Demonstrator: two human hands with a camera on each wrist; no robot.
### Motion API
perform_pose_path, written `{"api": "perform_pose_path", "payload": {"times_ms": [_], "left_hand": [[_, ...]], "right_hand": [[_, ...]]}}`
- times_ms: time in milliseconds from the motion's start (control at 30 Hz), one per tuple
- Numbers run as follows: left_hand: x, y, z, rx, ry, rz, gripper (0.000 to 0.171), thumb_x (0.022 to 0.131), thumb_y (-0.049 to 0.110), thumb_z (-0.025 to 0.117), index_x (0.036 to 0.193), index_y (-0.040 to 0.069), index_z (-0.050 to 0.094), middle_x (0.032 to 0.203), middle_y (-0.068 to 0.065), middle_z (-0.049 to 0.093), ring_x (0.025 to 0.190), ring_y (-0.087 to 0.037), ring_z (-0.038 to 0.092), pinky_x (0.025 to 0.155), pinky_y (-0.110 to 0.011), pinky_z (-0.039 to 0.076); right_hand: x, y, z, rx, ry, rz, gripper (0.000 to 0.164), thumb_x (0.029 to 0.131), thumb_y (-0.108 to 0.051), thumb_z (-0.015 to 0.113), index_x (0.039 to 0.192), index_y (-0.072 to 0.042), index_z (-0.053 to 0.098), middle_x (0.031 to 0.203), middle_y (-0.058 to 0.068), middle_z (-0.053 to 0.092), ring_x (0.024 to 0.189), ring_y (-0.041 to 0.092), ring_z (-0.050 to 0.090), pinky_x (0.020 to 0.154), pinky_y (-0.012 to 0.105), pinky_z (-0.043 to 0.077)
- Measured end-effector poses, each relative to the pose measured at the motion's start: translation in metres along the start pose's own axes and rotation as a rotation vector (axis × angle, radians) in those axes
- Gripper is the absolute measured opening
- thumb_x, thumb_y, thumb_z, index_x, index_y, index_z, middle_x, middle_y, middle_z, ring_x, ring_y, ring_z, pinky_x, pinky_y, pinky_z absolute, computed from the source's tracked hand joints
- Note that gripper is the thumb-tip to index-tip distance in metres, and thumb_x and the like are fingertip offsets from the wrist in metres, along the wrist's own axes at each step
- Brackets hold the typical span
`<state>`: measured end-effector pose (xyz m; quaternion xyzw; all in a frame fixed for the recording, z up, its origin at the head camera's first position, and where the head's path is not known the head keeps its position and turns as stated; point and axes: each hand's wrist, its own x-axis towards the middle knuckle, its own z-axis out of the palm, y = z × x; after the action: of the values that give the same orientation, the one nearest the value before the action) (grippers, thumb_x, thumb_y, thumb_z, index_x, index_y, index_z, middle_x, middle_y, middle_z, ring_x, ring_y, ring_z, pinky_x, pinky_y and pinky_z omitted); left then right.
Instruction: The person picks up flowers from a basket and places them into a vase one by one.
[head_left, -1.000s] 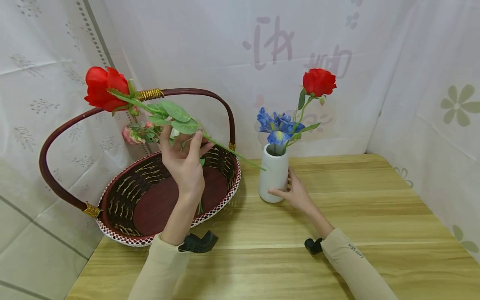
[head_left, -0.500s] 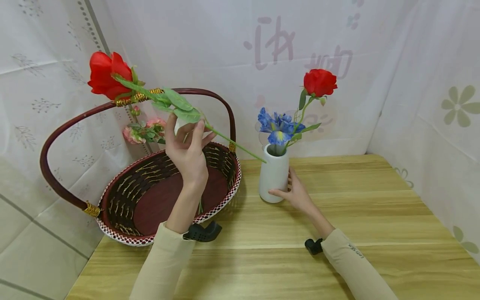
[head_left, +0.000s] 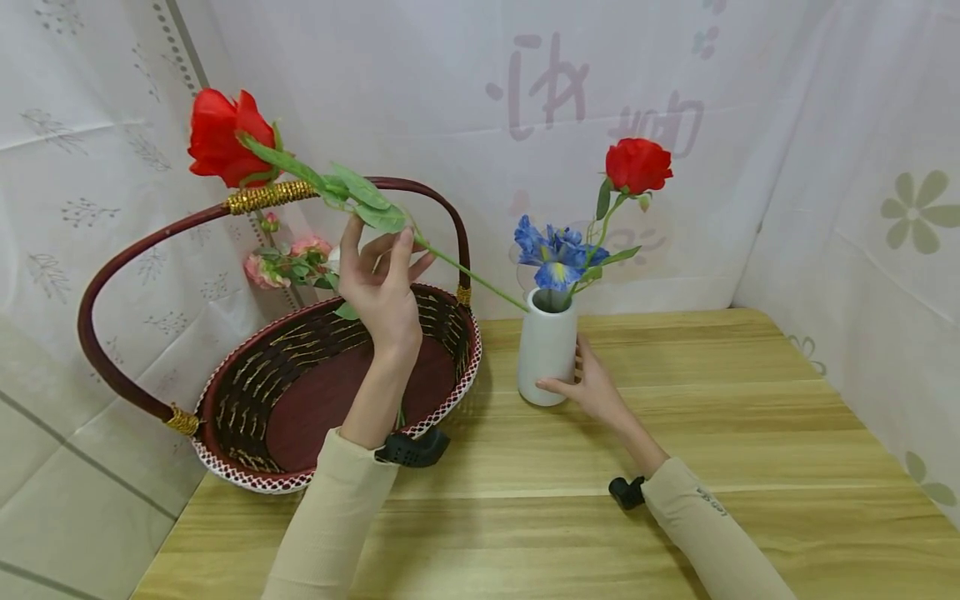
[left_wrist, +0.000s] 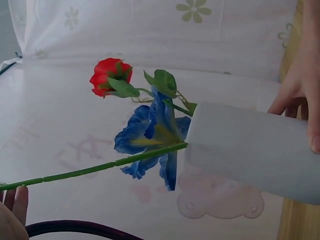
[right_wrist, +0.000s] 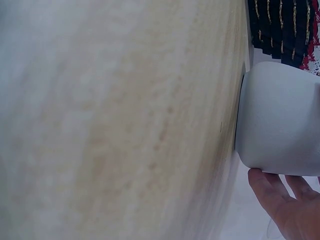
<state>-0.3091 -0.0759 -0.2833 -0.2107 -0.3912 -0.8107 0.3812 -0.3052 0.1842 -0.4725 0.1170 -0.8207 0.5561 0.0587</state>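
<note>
My left hand (head_left: 382,292) pinches the green stem of a red rose (head_left: 228,137) above the basket. The bloom points up and left, and the stem slants down to the right. Its cut end lies at the rim of a white vase (head_left: 546,358); in the left wrist view the green stem (left_wrist: 100,167) ends there too, but contact is unclear. My right hand (head_left: 600,387) grips the lower right side of the vase, which stands upright on the table. Inside the vase are a blue iris (head_left: 558,258) and another red rose (head_left: 637,165).
A dark woven basket (head_left: 247,481) with a tall arched handle (head_left: 112,275) stands at the left. Pink flowers (head_left: 266,271) lean over its back rim, partly behind my left hand. Wooden table (head_left: 750,417) extends right of the vase, with white printed curtains behind.
My left hand has risen and moved slightly right with the rose. The stem's end has climbed from the vase's side to its rim. My right hand and the vase stayed put.
</note>
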Motion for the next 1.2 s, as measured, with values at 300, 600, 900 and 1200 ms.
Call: {"api": "perform_pose_path", "payload": {"times_ms": [300,600,900,1200], "left_hand": [[0.001,-0.005,0.007,0.036,0.0,-0.008,0.046,0.092,-0.007,0.069,0.136,0.003,0.058,0.091,-0.015,0.066,0.079,-0.025,0.069,0.072,-0.041,0.064],[0.004,-0.007,0.014,0.055,-0.004,0.002,0.046,0.092,-0.006,0.069,0.136,0.003,0.058,0.091,-0.013,0.066,0.079,-0.025,0.069,0.072,-0.04,0.064],[0.003,-0.018,0.021,0.109,-0.069,-0.002,0.051,0.094,-0.005,0.067,0.143,0.001,0.054,0.092,-0.01,0.068,0.08,-0.021,0.07,0.071,-0.035,0.064],[0.001,-0.028,0.027,0.181,-0.133,-0.038,0.058,0.096,-0.002,0.067,0.15,0.005,0.047,0.094,-0.009,0.071,0.079,-0.019,0.068,0.072,-0.032,0.063]], "right_hand": [[0.001,0.001,0.001,-0.004,0.006,0.014,0.1,0.085,-0.025,0.085,0.16,-0.015,0.021,0.148,0.02,0.043,0.13,0.044,0.05,0.102,0.06,0.049],[0.001,-0.001,0.001,-0.007,0.002,0.011,0.098,0.085,-0.024,0.085,0.159,-0.014,0.022,0.147,0.02,0.043,0.129,0.043,0.051,0.101,0.06,0.049],[0.0,0.001,0.001,-0.003,0.001,0.007,0.098,0.085,-0.023,0.085,0.159,-0.015,0.022,0.147,0.02,0.044,0.129,0.044,0.051,0.101,0.06,0.05],[0.0,0.0,0.001,0.006,-0.004,-0.003,0.099,0.085,-0.022,0.085,0.16,-0.012,0.02,0.149,0.021,0.042,0.13,0.045,0.05,0.101,0.06,0.049]]}}
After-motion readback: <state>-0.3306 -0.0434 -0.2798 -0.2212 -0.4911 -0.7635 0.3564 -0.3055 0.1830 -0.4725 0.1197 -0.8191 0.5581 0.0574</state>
